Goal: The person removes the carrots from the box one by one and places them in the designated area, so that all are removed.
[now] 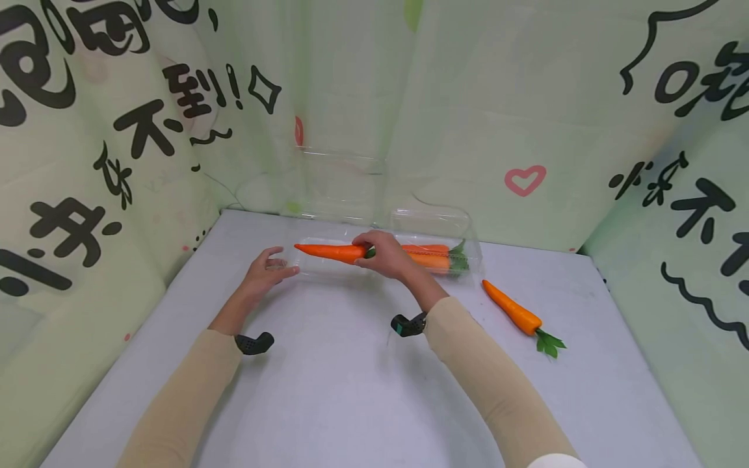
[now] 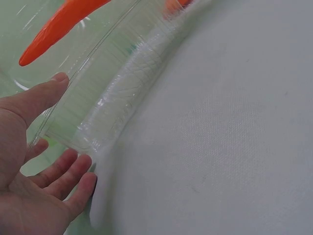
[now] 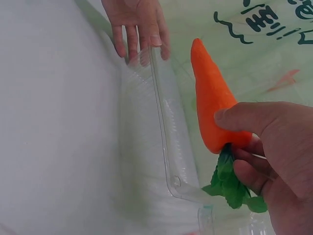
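My right hand grips an orange carrot near its thick end, above a clear plastic box. The carrot's green leaves hang below the fingers in the right wrist view, and its tip points left in the head view. At the box's left end, my left hand holds the corner, thumb by the rim and fingers against the outside. More carrots with green tops lie inside clear plastic to the right, partly behind the right hand and forearm. Another carrot lies loose on the table farther right.
Clear lids stand raised behind, close to a pale green printed curtain. This curtain borders the white table at the back and both sides. Each wrist wears a black device.
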The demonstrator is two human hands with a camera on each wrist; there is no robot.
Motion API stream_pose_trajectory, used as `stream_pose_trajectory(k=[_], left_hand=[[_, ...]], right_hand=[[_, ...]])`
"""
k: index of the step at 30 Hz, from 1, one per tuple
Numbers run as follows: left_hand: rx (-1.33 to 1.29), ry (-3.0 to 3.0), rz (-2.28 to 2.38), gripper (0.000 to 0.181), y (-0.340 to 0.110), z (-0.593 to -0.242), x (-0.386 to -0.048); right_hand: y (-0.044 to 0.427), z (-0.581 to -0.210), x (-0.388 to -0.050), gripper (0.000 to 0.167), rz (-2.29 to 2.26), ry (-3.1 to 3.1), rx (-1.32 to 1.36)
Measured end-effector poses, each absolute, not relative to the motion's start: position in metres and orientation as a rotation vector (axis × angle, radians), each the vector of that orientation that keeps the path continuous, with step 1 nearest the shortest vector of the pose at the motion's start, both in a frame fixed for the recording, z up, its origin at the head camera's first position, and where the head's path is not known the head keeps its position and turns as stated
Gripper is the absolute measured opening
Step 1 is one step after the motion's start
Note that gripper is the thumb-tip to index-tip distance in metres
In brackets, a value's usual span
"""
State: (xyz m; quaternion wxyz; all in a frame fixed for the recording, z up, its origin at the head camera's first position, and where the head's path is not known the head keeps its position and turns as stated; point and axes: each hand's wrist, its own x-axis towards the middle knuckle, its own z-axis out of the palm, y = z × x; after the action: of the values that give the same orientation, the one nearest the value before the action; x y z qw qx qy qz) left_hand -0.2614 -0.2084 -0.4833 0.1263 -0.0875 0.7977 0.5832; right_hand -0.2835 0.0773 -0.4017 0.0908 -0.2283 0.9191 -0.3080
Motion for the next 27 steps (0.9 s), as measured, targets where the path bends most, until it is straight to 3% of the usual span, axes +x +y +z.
stream_pose_trajectory(k=[27], left_hand=[[-0.225, 2.343, 1.699, 0.083, -0.2090, -0.4844, -0.2607]], right_hand=[[0.0870, -0.3944, -0.2786, 0.039, -0.931, 2.721, -0.669]])
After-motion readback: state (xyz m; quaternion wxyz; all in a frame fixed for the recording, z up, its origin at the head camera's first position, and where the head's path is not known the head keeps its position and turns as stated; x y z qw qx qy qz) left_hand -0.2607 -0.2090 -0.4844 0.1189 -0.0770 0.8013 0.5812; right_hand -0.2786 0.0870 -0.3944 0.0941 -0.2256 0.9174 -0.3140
